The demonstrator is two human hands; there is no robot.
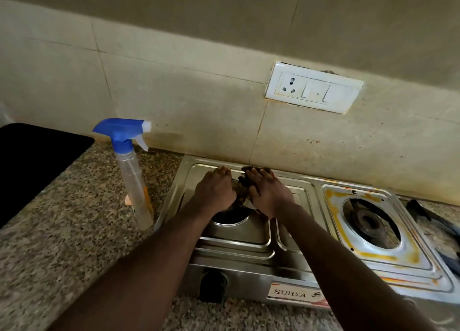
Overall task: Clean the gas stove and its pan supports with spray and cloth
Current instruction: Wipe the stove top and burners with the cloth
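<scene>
Stove: I see the steel stove (239, 276) on the speckled counter (74, 243), its far edge against the tiled wall (199, 111), with a "SURYA" label on the near face.
Left hand: my left hand (215, 190) lies flat, palm down, on the far left part of the stove top, fingers straight and close together, gripping nothing that I can see.
Right hand: my right hand (267, 194) presses palm down on the cloth, fingers spread and extended rather than curled.
Cloth: the dark, crumpled cloth (242, 191) sits under and between the two hands, at the far edge of the left burner well.
Left burner: only the near rim of its round opening (230, 218) shows below my wrists.
Right burner: the burner (368, 222) sits bare in its well, ringed by yellow-orange stains on the plate.
Spray: the clear bottle (135, 181) with a blue trigger stands upright on the counter just left of the stove, nozzle pointing right.
Knob: a black knob (214, 284) is on the near face.
Socket: a white switch plate (313, 90) is on the wall, far right of my hands.
</scene>
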